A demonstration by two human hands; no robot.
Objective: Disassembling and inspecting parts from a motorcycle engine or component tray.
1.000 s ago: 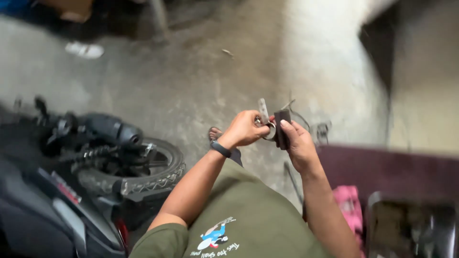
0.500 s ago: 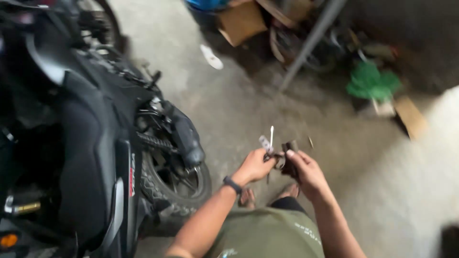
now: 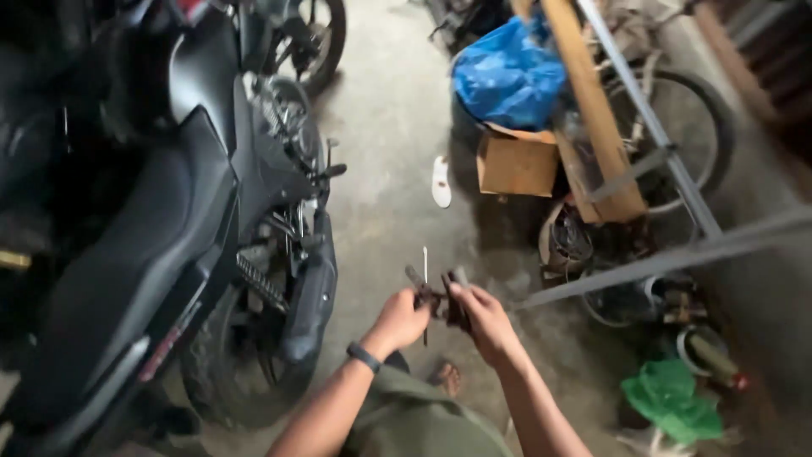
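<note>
Here, held between both hands, out in front of the body over the concrete floor (image 3: 389, 169) — a small dark metal part (image 3: 440, 300), blurred, exact kind not tellable. Left hand (image 3: 399, 322) closed round the part's left end, fingers curled in, a dark band on that wrist. Right hand (image 3: 486, 322) pinching the right end, thumb on top, fingers tucked under. Hands nearly touching, the part bridging the gap between them, so neither hand nearer than the other. Standing up through the part, a thin pale rod (image 3: 425, 275), its long axis running near to far, tip pointing away from the body, lower end dropping below the left hand's knuckles. Part itself lying roughly left to right across the hands, at right angles to the rod.

To the left, a black motorbike (image 3: 169, 228), its rear wheel and exhaust nearest the left arm. Far right — a blue bag (image 3: 507, 76) above a cardboard box (image 3: 516, 161), with a wooden plank (image 3: 592, 118) leaning over both. On the floor between bike and box, a white sandal (image 3: 441, 180). Near right, a green bag (image 3: 668, 402) among clutter; a bare foot below the hands.
</note>
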